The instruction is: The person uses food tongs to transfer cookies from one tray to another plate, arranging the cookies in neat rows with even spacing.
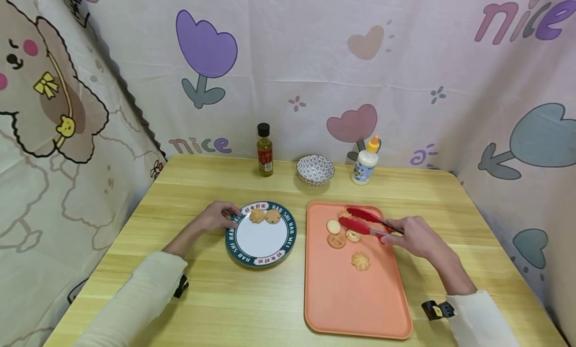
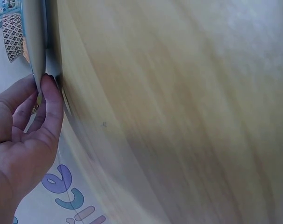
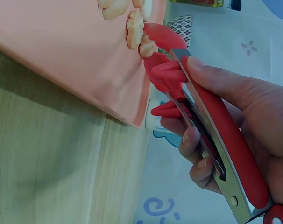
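Observation:
My left hand (image 1: 219,216) pinches the left rim of a round plate (image 1: 261,241) with a green lettered border; the left wrist view shows thumb and fingers on either side of the rim. Two cookies, a swirled cookie (image 1: 257,216) and a round dotted cookie (image 1: 272,216), lie on its upper part. In my right hand (image 1: 416,235) are red-tipped tongs (image 3: 225,140), gripped by their handles. Their tips straddle a cookie (image 3: 147,46) at the upper part of the orange tray (image 1: 355,302). Near it lie a pale oval cookie (image 1: 333,227), a pretzel-shaped cookie (image 1: 336,239), a ring cookie (image 1: 353,236) and a star-shaped cookie (image 1: 360,261).
Along the back of the wooden table (image 1: 202,187) stand an oil bottle (image 1: 265,152) with a black cap, a small patterned bowl (image 1: 315,170) and a white squeeze bottle (image 1: 365,162) with an orange tip. A printed curtain (image 1: 279,47) hangs behind them.

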Demonstrator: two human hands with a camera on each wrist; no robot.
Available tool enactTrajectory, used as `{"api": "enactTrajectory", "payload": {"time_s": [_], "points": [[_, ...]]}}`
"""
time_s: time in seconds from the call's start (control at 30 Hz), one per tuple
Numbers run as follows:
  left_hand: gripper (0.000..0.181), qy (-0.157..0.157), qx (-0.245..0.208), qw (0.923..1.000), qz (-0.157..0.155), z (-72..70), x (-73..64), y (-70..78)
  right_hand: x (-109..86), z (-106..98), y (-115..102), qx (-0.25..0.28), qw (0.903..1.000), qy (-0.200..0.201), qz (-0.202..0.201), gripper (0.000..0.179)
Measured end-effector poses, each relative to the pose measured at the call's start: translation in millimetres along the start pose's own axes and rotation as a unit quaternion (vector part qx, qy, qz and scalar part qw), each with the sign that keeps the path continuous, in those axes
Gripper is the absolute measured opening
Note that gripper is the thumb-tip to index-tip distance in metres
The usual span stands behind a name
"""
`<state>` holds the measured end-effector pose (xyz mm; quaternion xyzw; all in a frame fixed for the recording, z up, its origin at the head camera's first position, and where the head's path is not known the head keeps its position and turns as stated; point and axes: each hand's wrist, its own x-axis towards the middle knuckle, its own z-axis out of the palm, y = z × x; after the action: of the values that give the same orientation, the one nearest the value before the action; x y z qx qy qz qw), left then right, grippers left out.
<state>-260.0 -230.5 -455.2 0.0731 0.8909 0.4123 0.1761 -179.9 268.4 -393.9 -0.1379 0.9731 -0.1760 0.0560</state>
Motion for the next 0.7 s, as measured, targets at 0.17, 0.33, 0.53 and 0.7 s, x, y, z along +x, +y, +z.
{"api": "enactTrajectory", "payload": {"time_s": [0.17,0.33,0.53,0.7], "points": [[0.027,-0.001,0.002,1.0,-0.002,0.1,0.7,-0.9,2.3,-2,-2,0.0,0.9999,0.012,-0.003,0.056],[0.027,-0.001,0.0,1.0,-0.003,0.1,0.5,-0.4,6.8,-2,-7,-0.011,0.9996,0.022,-0.01,0.056],[0.026,0.0,0.003,1.0,-0.005,0.1,-0.8,1.0,13.6,3,-16,-0.007,0.9992,0.029,-0.025,0.056],[0.026,0.003,0.007,0.9999,-0.01,-0.3,0.1,1.1,22.8,8,-27,-0.006,0.9983,0.034,-0.046,0.054]]}}
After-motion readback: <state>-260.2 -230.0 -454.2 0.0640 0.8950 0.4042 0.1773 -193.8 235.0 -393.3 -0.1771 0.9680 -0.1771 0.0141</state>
